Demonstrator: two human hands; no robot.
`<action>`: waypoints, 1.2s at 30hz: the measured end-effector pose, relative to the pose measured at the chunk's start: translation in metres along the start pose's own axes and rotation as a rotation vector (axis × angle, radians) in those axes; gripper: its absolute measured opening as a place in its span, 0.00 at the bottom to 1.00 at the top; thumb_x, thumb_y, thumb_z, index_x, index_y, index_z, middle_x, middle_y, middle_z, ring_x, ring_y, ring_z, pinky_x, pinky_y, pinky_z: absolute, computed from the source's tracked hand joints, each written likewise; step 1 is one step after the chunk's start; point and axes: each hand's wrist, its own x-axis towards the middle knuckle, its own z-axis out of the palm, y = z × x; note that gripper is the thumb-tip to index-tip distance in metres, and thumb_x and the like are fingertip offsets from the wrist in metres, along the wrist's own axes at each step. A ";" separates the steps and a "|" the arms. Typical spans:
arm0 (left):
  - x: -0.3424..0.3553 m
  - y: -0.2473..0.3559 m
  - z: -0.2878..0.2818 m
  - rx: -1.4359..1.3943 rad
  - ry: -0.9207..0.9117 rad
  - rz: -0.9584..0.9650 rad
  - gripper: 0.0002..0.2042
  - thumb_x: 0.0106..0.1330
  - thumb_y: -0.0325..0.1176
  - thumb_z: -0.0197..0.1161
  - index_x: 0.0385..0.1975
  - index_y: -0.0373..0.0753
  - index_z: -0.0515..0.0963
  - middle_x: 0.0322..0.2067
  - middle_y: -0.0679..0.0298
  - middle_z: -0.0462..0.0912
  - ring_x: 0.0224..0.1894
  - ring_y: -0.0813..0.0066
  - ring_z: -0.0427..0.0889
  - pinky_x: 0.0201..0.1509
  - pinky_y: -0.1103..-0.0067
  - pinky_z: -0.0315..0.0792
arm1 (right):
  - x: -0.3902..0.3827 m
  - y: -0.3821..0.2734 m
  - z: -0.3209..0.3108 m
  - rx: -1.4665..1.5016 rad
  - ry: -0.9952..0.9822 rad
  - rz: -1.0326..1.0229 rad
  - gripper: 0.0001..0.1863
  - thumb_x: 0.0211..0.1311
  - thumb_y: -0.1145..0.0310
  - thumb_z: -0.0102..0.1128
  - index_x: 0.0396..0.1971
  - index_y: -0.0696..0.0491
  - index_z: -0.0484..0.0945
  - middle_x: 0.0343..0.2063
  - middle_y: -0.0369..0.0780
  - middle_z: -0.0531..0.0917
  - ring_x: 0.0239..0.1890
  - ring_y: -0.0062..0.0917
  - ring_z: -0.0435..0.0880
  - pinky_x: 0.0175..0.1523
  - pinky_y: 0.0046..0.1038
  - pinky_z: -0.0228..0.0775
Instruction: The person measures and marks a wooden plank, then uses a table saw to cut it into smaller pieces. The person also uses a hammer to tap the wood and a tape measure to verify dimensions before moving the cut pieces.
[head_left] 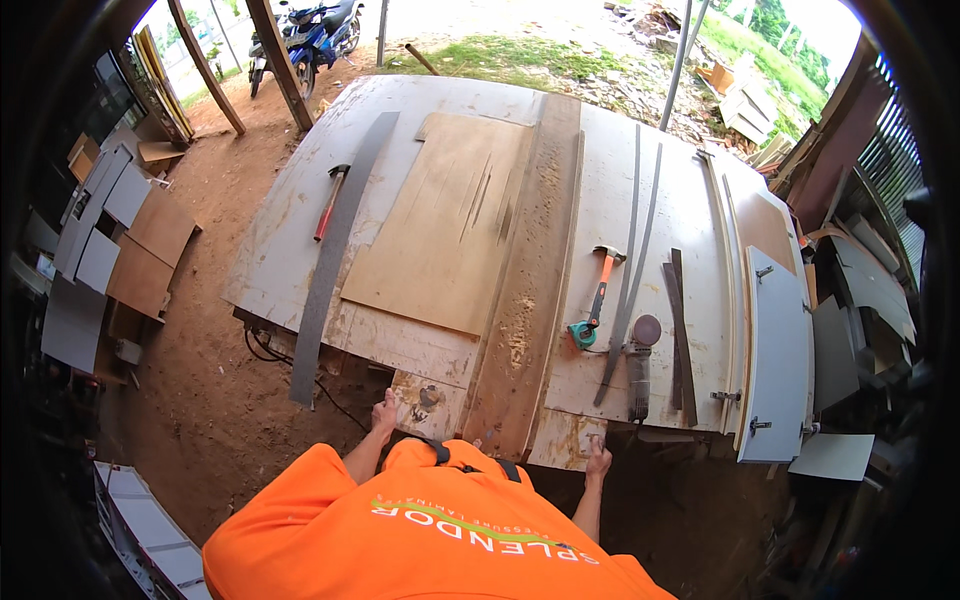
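Observation:
My left hand (384, 414) grips the left edge of a stained white panel (430, 395) at the worktop's near side, and my right hand (598, 457) grips the right edge of a matching panel (565, 435). Between them runs a long worn brown plank (520, 300). Left of it lie a plywood sheet (430, 220), a long grey strip (340, 280) and a red-handled hammer (330, 205). On the right lie an orange-handled hammer (600, 285), a teal tape measure (583, 335), a power grinder (640, 375), narrow dark strips (676, 340) and a pale hinged door panel (775, 350).
The large white worktop (280, 250) fills the middle. Stacked offcut boards stand at left (150, 250) and right (850, 320). A white panel (150, 530) lies low at left. Wooden posts (285, 70), a motorbike (310, 45) and a rubble-strewn grassy yard (600, 50) are beyond.

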 end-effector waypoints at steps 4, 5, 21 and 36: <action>0.000 0.013 -0.003 0.096 0.017 -0.116 0.43 0.71 0.71 0.39 0.55 0.32 0.81 0.56 0.42 0.81 0.62 0.49 0.78 0.61 0.63 0.72 | 0.005 -0.003 -0.003 -0.162 0.066 0.165 0.33 0.64 0.45 0.63 0.43 0.67 0.84 0.38 0.46 0.87 0.42 0.30 0.84 0.47 0.35 0.72; -0.003 0.017 -0.008 0.042 -0.063 -0.178 0.45 0.73 0.70 0.37 0.58 0.26 0.77 0.58 0.40 0.79 0.63 0.48 0.77 0.62 0.63 0.72 | 0.004 -0.006 -0.004 -0.159 0.078 0.140 0.33 0.64 0.44 0.64 0.42 0.67 0.84 0.37 0.46 0.87 0.41 0.29 0.83 0.45 0.35 0.72; -0.079 0.045 -0.026 0.095 -0.147 -0.028 0.44 0.73 0.69 0.35 0.52 0.26 0.81 0.51 0.38 0.83 0.54 0.44 0.84 0.56 0.59 0.77 | -0.115 -0.267 -0.109 -0.377 -0.224 -0.424 0.32 0.71 0.44 0.59 0.31 0.65 0.87 0.24 0.41 0.85 0.26 0.22 0.82 0.33 0.31 0.73; 0.009 -0.036 0.112 0.185 -0.720 0.084 0.33 0.70 0.56 0.47 0.51 0.27 0.81 0.52 0.40 0.83 0.56 0.51 0.84 0.58 0.63 0.77 | -0.263 -0.360 -0.072 -0.894 -0.330 -0.421 0.31 0.66 0.43 0.63 0.26 0.62 0.85 0.23 0.51 0.81 0.27 0.34 0.81 0.38 0.40 0.71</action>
